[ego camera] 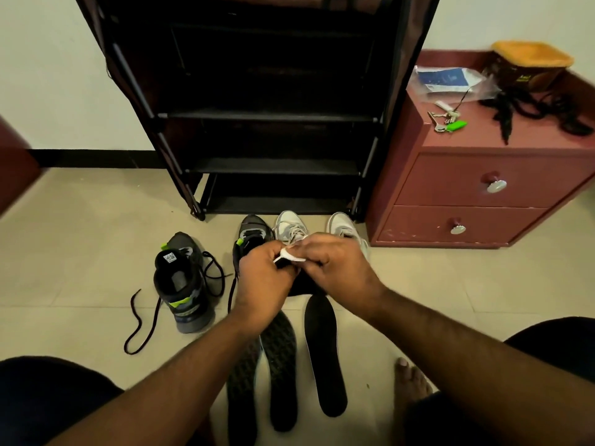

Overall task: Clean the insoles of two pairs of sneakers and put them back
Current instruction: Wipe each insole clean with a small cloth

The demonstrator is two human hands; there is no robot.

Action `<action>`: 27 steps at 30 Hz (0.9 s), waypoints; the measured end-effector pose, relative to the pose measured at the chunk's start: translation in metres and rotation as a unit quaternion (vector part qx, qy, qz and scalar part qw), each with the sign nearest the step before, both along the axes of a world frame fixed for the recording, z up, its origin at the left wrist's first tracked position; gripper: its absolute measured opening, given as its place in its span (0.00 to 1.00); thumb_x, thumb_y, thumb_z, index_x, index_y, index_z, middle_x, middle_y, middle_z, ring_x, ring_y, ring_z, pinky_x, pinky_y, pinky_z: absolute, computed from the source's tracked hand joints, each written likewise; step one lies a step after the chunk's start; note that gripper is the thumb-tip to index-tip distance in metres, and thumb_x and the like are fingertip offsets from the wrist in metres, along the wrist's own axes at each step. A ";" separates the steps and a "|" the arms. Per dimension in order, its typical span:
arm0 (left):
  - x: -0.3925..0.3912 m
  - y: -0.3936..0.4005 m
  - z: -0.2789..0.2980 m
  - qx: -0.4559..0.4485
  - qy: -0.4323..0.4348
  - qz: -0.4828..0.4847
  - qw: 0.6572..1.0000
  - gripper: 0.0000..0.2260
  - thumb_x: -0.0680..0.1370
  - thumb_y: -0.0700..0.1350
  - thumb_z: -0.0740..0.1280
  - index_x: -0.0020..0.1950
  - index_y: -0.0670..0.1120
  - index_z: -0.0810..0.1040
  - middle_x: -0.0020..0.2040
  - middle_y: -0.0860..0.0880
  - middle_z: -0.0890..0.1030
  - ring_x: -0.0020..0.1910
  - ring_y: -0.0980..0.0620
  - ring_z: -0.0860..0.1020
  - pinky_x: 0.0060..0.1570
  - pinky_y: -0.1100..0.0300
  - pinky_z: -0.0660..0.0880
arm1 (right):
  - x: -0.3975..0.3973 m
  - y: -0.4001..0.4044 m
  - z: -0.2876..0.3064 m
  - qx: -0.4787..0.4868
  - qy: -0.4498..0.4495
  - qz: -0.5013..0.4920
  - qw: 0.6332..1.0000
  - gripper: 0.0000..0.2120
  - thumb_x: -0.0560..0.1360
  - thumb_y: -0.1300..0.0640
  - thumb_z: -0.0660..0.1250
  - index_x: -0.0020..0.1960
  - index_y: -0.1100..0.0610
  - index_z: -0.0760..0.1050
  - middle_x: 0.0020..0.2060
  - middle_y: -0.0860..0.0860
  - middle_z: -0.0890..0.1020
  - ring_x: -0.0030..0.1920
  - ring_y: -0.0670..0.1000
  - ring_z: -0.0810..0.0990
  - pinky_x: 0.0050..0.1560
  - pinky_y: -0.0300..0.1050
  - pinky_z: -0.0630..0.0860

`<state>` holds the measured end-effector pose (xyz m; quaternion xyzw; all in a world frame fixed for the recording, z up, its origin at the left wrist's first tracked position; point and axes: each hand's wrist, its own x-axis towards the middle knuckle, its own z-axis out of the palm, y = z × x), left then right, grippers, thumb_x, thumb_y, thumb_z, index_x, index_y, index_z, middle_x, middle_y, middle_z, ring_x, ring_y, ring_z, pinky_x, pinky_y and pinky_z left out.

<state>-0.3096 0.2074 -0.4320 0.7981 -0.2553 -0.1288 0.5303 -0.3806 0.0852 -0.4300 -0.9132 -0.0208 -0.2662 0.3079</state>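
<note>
Three dark insoles lay on the tiled floor between the knees. Above them the left hand and right hand pinched a white wipe against a fourth, black insole, fingers curled. Black sneakers and grey sneakers stood before the shoe rack.

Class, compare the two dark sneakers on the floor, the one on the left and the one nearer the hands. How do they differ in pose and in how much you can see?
The left dark sneaker stands apart, fully visible, its heel toward the camera and its lace trailing across the tiles. The other dark sneaker stands beside the white sneakers, and the left hand covers its rear. Both are upright, dark, with green accents.
</note>
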 end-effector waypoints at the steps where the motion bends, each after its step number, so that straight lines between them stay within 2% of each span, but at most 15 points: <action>1: -0.002 0.000 0.001 -0.008 0.002 0.012 1.000 0.12 0.73 0.33 0.70 0.37 0.50 0.79 0.31 0.58 0.79 0.31 0.65 0.76 0.32 0.73 0.69 | 0.001 -0.006 -0.003 -0.004 0.005 -0.007 1.000 0.11 0.69 0.68 0.72 0.51 0.61 0.83 0.45 0.53 0.85 0.47 0.47 0.82 0.53 0.38 0.77; 3: -0.004 0.001 0.002 -0.031 0.007 0.034 0.999 0.08 0.74 0.33 0.71 0.41 0.45 0.80 0.35 0.54 0.80 0.33 0.65 0.77 0.33 0.73 0.71 | 0.002 -0.022 -0.007 0.036 0.017 -0.076 0.996 0.11 0.69 0.69 0.72 0.51 0.61 0.83 0.45 0.53 0.85 0.46 0.49 0.83 0.53 0.45 0.79; 5: -0.003 0.002 0.001 -0.048 0.004 0.048 0.998 0.07 0.74 0.34 0.71 0.42 0.46 0.79 0.36 0.53 0.80 0.34 0.63 0.77 0.33 0.71 0.72 | 0.002 -0.031 -0.010 0.054 0.020 -0.130 0.990 0.10 0.70 0.68 0.71 0.50 0.61 0.84 0.44 0.54 0.85 0.45 0.49 0.83 0.50 0.49 0.80; 9: -0.006 0.001 -0.004 -0.083 0.036 0.047 0.995 0.07 0.74 0.36 0.72 0.42 0.47 0.80 0.36 0.53 0.81 0.35 0.60 0.78 0.37 0.66 0.75 | 0.002 -0.005 0.000 -0.014 -0.007 -0.050 0.999 0.11 0.69 0.68 0.71 0.51 0.61 0.84 0.46 0.53 0.85 0.48 0.49 0.83 0.54 0.41 0.78; 11: -0.009 0.000 -0.004 -0.107 0.045 0.056 0.992 0.06 0.74 0.36 0.72 0.43 0.46 0.80 0.37 0.52 0.82 0.36 0.58 0.79 0.38 0.64 0.76 | 0.002 -0.009 0.002 -0.047 0.000 -0.022 0.999 0.12 0.68 0.67 0.72 0.52 0.61 0.83 0.46 0.53 0.85 0.48 0.50 0.83 0.53 0.42 0.79; 15: -0.006 0.002 0.002 -0.180 0.061 0.029 0.981 0.07 0.75 0.32 0.70 0.44 0.43 0.79 0.45 0.51 0.85 0.46 0.56 0.83 0.46 0.66 0.77 | 0.001 -0.051 0.009 0.043 0.076 -0.107 0.990 0.12 0.70 0.65 0.73 0.53 0.58 0.83 0.44 0.51 0.84 0.46 0.47 0.81 0.51 0.46 0.79; 20: -0.007 0.008 0.002 -0.160 0.056 -0.018 0.985 0.07 0.76 0.34 0.70 0.49 0.44 0.79 0.48 0.56 0.85 0.49 0.57 0.83 0.50 0.63 0.79 | -0.002 -0.056 0.018 -0.035 0.120 -0.068 0.990 0.09 0.71 0.63 0.72 0.52 0.58 0.83 0.46 0.52 0.83 0.47 0.48 0.81 0.49 0.41 0.78; 21: -0.003 0.010 0.002 -0.129 0.034 -0.036 0.990 0.08 0.76 0.35 0.70 0.51 0.46 0.80 0.48 0.57 0.85 0.50 0.58 0.82 0.51 0.64 0.78 | -0.002 -0.056 0.020 -0.045 0.138 -0.060 0.988 0.09 0.72 0.63 0.72 0.52 0.58 0.83 0.47 0.52 0.83 0.48 0.49 0.80 0.50 0.42 0.77; 22: 0.004 0.013 0.001 -0.060 -0.008 -0.069 0.996 0.09 0.77 0.38 0.70 0.55 0.48 0.82 0.47 0.57 0.84 0.50 0.59 0.82 0.51 0.63 0.78 | -0.002 -0.057 0.021 -0.058 0.155 -0.057 0.985 0.10 0.73 0.63 0.71 0.53 0.58 0.83 0.47 0.52 0.83 0.49 0.49 0.80 0.51 0.43 0.77; 23: 0.014 0.017 0.000 0.053 -0.071 -0.108 0.990 0.10 0.77 0.42 0.71 0.57 0.52 0.82 0.46 0.58 0.84 0.48 0.58 0.82 0.50 0.61 0.78 | -0.002 -0.058 0.022 -0.080 0.168 -0.053 0.981 0.10 0.73 0.62 0.70 0.54 0.58 0.82 0.48 0.52 0.83 0.50 0.50 0.80 0.53 0.45 0.76; 24: 0.022 0.020 0.001 0.171 -0.121 -0.141 0.968 0.10 0.77 0.47 0.71 0.58 0.54 0.82 0.45 0.57 0.83 0.46 0.56 0.82 0.48 0.58 0.79 | -0.001 -0.058 0.022 -0.109 0.177 -0.046 0.977 0.10 0.74 0.62 0.69 0.55 0.58 0.82 0.49 0.52 0.83 0.51 0.51 0.79 0.54 0.45 0.75; 25: 0.027 0.022 0.002 0.251 -0.145 -0.156 0.944 0.08 0.76 0.51 0.70 0.55 0.56 0.82 0.42 0.56 0.83 0.43 0.55 0.81 0.45 0.56 0.78 | 0.000 -0.054 0.022 -0.140 0.184 -0.036 0.972 0.11 0.74 0.61 0.68 0.56 0.57 0.81 0.50 0.52 0.83 0.53 0.51 0.78 0.54 0.43 0.73; 27: 0.027 0.020 0.005 0.279 -0.129 -0.160 0.938 0.05 0.75 0.56 0.70 0.46 0.56 0.81 0.37 0.55 0.81 0.38 0.53 0.79 0.37 0.57 0.74 | 0.002 -0.041 0.020 -0.188 0.188 -0.012 0.964 0.10 0.75 0.60 0.67 0.55 0.56 0.81 0.48 0.52 0.82 0.52 0.51 0.77 0.49 0.40 0.70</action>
